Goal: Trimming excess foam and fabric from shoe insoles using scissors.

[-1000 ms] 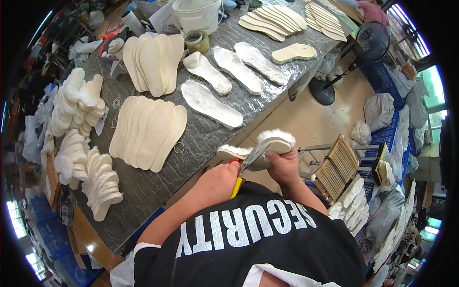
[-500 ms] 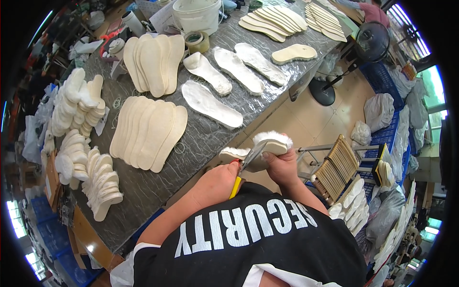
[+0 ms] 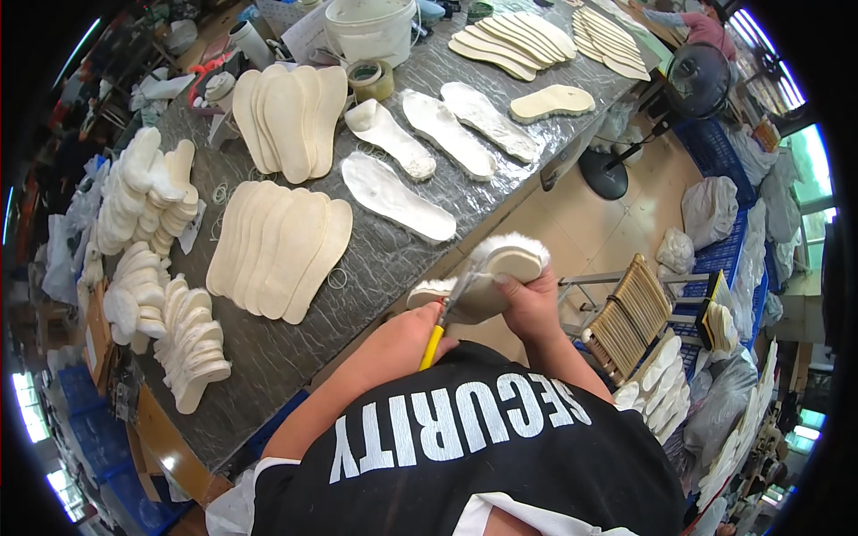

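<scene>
At the far left of the grey marbled worktable [image 3: 375,259], stacks of white fleecy insoles [image 3: 143,192] lean against each other, with more of them piled lower down near the table's edge [image 3: 192,344]. Just to the right, a fan of flat beige insoles [image 3: 277,250] lies overlapped on the tabletop, and a second fan [image 3: 290,112] sits further back. Beside that are a roll of tape [image 3: 371,79] and a white plastic bucket [image 3: 368,27]. Four single fleece-topped insoles [image 3: 398,196] lie spread out side by side across the middle of the table.

In front of the table's near edge, the left hand [image 3: 407,344] is closed around the yellow handles of a pair of scissors [image 3: 447,317], whose metal blades point up and rest against the insole being held. That fleece-lined insole [image 3: 487,277] is held in the air just off the table's edge, its beige underside facing the camera and white fur showing round its rim. The right hand [image 3: 532,304] is clamped on it, thumb pressed on the beige face, fingers wrapped behind.

Further right, on the tan floor, stand a black pedestal fan [image 3: 688,85], a wire rack of upright beige insoles [image 3: 630,313], and blue crates [image 3: 724,152] with white bags.
</scene>
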Demonstrator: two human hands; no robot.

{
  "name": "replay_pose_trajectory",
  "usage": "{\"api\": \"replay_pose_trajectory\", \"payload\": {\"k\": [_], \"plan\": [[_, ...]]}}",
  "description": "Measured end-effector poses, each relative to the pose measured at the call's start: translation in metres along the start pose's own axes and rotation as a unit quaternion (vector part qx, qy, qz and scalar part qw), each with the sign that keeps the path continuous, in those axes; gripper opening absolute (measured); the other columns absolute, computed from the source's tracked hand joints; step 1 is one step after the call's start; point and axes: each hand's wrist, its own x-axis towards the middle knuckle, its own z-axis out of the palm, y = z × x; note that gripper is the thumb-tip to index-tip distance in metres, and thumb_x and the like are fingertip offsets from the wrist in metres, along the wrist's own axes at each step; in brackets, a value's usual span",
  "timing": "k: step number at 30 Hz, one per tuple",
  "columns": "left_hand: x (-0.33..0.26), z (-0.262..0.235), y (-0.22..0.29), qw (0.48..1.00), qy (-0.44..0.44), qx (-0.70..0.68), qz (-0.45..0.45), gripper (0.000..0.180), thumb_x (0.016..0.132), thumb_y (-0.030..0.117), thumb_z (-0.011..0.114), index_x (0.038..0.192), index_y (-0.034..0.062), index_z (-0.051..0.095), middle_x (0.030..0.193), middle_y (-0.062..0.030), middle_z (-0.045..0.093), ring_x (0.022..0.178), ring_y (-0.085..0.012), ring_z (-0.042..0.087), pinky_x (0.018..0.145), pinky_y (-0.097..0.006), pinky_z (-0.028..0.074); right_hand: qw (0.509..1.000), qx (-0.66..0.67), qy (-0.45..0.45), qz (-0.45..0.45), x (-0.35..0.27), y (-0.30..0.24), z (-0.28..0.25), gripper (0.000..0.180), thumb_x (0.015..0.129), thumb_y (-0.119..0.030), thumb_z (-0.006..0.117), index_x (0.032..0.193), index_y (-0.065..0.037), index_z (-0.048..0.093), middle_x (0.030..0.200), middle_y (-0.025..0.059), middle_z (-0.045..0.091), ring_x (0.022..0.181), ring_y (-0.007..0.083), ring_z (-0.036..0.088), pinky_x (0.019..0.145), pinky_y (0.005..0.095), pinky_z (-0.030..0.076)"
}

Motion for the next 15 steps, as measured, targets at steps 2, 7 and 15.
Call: {"api": "replay_pose_trajectory", "payload": {"k": [2, 7, 15], "plan": [[-0.003, -0.007, 0.002, 0.996, 0.023, -0.054, -0.067, 0.028, 0.088, 0.019, 0.061, 0.099, -0.0047, 0.051, 0.084, -0.0258, 0.062, 0.082, -0.0414, 0.062, 0.072, -0.047, 0.049, 1.000, -0.005, 0.018, 0.012, 0.005, -0.007, 0.001, 0.039, 0.085, 0.003, 0.064, 0.122, -0.005, 0.051, 0.113, 0.0062, 0.062, 0.105, 0.0146, 0.059, 0.091, 0.0295, 0.046], [-0.003, -0.018, 0.012, 0.992, -0.011, 0.008, -0.123, 0.028, 0.087, 0.017, 0.063, 0.099, -0.0037, 0.051, 0.089, -0.0240, 0.061, 0.087, -0.0404, 0.061, 0.075, -0.044, 0.049, 0.993, 0.088, 0.020, 0.076, 0.005, -0.007, -0.003, 0.032, 0.085, 0.003, 0.064, 0.116, -0.002, 0.057, 0.110, 0.0081, 0.064, 0.100, 0.0168, 0.062, 0.089, 0.0319, 0.049], [-0.001, -0.014, 0.014, 0.991, -0.022, 0.062, -0.116, 0.025, 0.087, 0.015, 0.061, 0.099, -0.0050, 0.050, 0.087, -0.0248, 0.060, 0.086, -0.0415, 0.060, 0.074, -0.046, 0.048, 0.994, 0.086, 0.016, 0.066, 0.005, -0.001, -0.002, 0.030, 0.084, 0.004, 0.063, 0.113, -0.003, 0.060, 0.107, 0.0094, 0.065, 0.099, 0.0202, 0.063, 0.089, 0.0351, 0.051]]}}
